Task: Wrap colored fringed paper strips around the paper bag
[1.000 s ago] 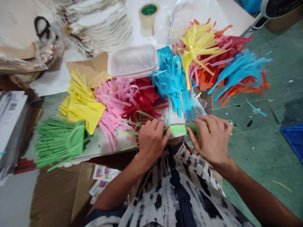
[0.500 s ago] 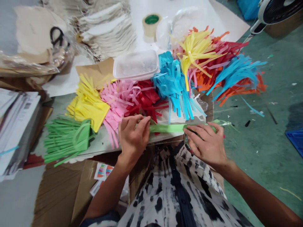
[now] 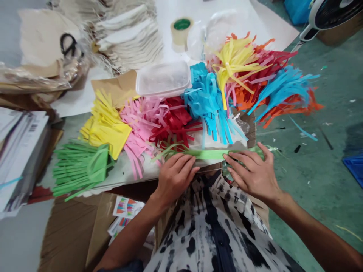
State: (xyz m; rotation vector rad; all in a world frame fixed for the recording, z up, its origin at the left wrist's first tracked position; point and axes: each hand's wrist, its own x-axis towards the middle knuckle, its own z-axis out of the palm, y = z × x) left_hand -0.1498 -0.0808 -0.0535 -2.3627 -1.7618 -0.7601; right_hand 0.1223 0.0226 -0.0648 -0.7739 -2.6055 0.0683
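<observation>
A long strip of green fringed paper (image 3: 210, 153) lies flat along the near edge of a white board (image 3: 124, 172). My left hand (image 3: 174, 177) rests beside it with fingers stretched out flat, tips touching its near edge. My right hand (image 3: 252, 172) is spread flat over the strip's right end, pressing it down. Behind the strip lie piles of cut fringed paper: green (image 3: 81, 166), yellow (image 3: 104, 124), pink (image 3: 138, 121), red (image 3: 172, 121) and blue (image 3: 207, 100).
A clear plastic tub (image 3: 163, 78), a tape roll (image 3: 180, 29), black scissors (image 3: 68, 43) and white fringed sheets (image 3: 127, 34) lie further back. More mixed-colour fringes (image 3: 263, 75) are heaped at right. Stacked papers (image 3: 19, 151) sit left, a cardboard box (image 3: 73, 234) below, green floor (image 3: 320, 170) right.
The green strip has been stretched out longer and laid flat. My left hand let go of its pinch, slid right and flattened. My right hand spread out over the strip's right end.
</observation>
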